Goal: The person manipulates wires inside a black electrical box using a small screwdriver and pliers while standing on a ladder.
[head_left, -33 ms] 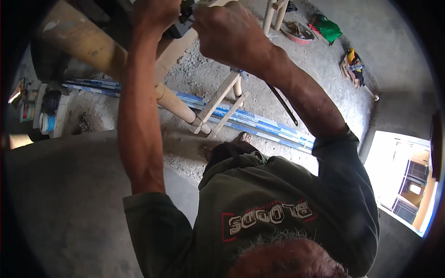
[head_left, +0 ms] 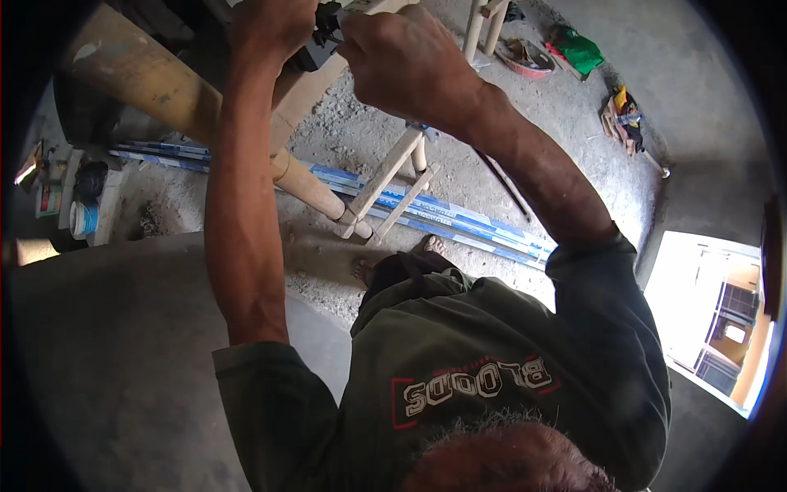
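Observation:
Both my arms reach up to the top of the head view. My left hand (head_left: 275, 29) is closed beside a small black piece (head_left: 328, 23), its fingers partly cut off by the upper edge. Just right of that piece, my right hand (head_left: 402, 61) is balled tight, knuckles up; what lies inside it is hidden. From behind my right forearm a thin dark strip (head_left: 510, 190) slants down to the right; whether it joins what this hand holds, I cannot tell. Under the hands runs a pale wooden board (head_left: 305, 97).
A thick stained bamboo pole (head_left: 152, 74) crosses the upper left. Below stand light wooden supports (head_left: 381, 184), over blue-and-white wrapped lengths (head_left: 426, 211) on the gritty floor. A red-rimmed basin (head_left: 529, 61) and a green bag (head_left: 580, 51) lie by the right wall.
The dark strip behind my right forearm has shifted slightly right and looks narrower. My left forearm has moved a little to the left.

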The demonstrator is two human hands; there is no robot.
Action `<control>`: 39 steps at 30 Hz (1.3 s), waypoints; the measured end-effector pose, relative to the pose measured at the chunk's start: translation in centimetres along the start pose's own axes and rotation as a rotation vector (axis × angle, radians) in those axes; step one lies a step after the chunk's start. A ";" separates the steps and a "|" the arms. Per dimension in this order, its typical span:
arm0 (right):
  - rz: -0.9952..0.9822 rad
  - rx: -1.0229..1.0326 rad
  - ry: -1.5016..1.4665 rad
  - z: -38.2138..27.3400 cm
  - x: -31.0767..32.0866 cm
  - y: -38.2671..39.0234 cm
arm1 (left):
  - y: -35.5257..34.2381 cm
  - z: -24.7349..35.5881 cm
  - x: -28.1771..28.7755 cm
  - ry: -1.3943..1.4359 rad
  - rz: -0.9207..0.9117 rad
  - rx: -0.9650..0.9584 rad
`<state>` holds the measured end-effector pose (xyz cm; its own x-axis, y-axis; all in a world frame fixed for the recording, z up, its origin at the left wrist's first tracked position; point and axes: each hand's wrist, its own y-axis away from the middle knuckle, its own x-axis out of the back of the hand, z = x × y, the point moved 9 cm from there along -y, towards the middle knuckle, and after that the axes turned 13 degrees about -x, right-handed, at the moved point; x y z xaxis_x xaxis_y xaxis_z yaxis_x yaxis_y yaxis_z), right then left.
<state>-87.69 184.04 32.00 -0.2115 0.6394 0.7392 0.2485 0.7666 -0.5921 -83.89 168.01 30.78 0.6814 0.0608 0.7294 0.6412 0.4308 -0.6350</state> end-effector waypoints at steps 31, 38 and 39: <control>-0.009 -0.006 -0.056 1.6 5.0 4.8 | 0.3 0.7 0.2 -0.119 -0.094 -0.290; -0.044 -0.088 -0.237 0.9 3.7 3.6 | 0.3 0.7 -0.2 -0.201 -0.011 -0.427; -0.046 -0.087 -0.237 0.9 3.3 3.3 | 0.3 0.9 -0.1 -0.207 -0.009 -0.443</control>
<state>-88.39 188.69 32.20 -0.4375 0.6078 0.6628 0.3115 0.7938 -0.5223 -84.12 169.00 30.71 0.6198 0.2560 0.7418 0.7656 0.0100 -0.6432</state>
